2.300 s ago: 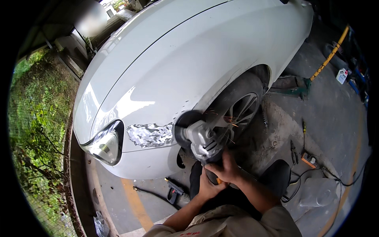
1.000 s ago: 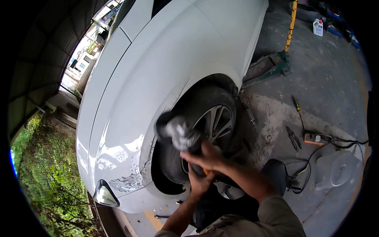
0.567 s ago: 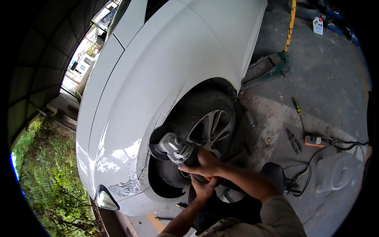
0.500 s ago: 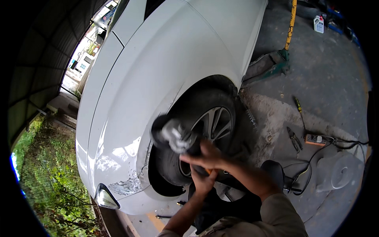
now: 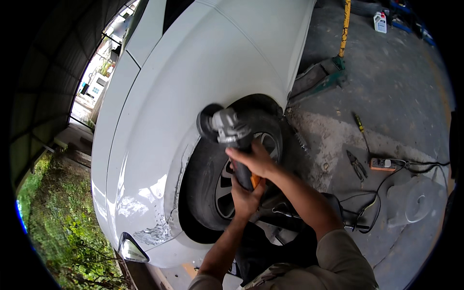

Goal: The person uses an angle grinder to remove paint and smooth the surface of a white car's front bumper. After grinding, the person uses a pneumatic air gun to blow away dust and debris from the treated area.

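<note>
An angle grinder [image 5: 231,126] with a silver head and a black-and-orange body is held in both my hands. My right hand [image 5: 256,158] wraps the body just behind the head, and my left hand [image 5: 245,195] grips lower down at the orange part. The grinder's dark disc [image 5: 209,123] is at the upper edge of the wheel arch on a white car [image 5: 179,87]; whether it touches the panel I cannot tell. Below the arch sits the wheel's tire [image 5: 205,193]. Scraped, crumpled damage [image 5: 157,233] shows on the bumper near the fog light [image 5: 131,249].
On the floor at right are pliers [image 5: 356,165], a yellow-handled screwdriver [image 5: 358,123], an orange power strip [image 5: 383,164] with black cords and a translucent plastic tub [image 5: 411,203]. A green floor jack [image 5: 319,77] stands beside the car. Farther back is a white bottle [image 5: 380,22].
Both hands and the grinder have moved up along the wheel arch, away from the bumper end. The grinder now stands more upright. My view has shifted slightly.
</note>
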Demonstrator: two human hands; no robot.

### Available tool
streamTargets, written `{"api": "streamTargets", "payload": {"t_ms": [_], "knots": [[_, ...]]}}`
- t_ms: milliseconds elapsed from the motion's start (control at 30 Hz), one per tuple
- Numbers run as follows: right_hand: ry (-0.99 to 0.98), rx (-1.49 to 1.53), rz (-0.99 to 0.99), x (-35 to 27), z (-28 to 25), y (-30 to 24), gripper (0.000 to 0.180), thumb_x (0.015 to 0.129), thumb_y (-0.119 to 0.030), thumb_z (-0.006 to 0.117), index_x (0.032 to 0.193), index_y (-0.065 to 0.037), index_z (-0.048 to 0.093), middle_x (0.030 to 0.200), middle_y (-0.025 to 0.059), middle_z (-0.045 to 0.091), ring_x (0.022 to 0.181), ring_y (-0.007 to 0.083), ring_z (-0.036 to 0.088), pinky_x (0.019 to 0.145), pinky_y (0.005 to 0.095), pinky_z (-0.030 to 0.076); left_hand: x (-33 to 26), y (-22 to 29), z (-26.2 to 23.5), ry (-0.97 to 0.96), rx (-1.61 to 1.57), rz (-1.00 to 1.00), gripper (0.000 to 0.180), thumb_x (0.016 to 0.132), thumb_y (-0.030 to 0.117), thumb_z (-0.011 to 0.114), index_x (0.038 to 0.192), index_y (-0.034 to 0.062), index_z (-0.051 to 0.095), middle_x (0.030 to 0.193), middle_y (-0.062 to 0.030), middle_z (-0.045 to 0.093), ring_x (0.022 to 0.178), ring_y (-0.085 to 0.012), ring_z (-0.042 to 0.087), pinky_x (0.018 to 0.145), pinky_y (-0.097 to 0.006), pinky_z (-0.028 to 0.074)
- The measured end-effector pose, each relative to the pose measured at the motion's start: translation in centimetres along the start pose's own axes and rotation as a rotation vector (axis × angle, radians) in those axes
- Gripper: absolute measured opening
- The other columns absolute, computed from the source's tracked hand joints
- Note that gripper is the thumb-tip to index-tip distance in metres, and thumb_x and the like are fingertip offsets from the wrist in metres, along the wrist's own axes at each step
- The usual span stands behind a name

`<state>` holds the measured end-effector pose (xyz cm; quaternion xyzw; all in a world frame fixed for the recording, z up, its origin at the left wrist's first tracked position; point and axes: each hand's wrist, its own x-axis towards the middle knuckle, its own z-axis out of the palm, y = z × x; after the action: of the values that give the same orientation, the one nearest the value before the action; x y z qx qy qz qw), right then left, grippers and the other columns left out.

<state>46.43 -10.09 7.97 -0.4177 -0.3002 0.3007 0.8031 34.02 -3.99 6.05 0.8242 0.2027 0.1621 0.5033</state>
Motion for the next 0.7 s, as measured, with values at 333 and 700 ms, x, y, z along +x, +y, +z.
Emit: {"api": "streamTargets", "payload": {"t_ms": [333,700], "knots": [[0.117,0.080,-0.025,1.2,-1.3,-0.4,0.031,0.082,-0.030,0.070,0.091,-0.003,0.060,0.075,0.0045,0.063,0.064,0.0144,0.064,0.062,0.0297,0.054,1.3,1.5,0.9,-0.016,0.009,-0.071,0.061,0.075,0.012,0.076,0.122,-0.0042,0.040,0.111,-0.0105,0.054,0.099,-0.0168,0.053,0.086,-0.030,0.045],[0.053,0.032,-0.031,0.6,0.1,-0.1,0.033,0.081,-0.031,0.070,0.096,-0.003,0.060,0.075,0.0041,0.063,0.066,0.0128,0.064,0.062,0.0276,0.053,0.2,0.3,0.4,0.104,0.008,0.098,0.061,0.074,0.018,0.076,0.119,-0.0043,0.042,0.100,-0.0132,0.059,0.090,-0.0195,0.058,0.080,-0.032,0.047]]}}
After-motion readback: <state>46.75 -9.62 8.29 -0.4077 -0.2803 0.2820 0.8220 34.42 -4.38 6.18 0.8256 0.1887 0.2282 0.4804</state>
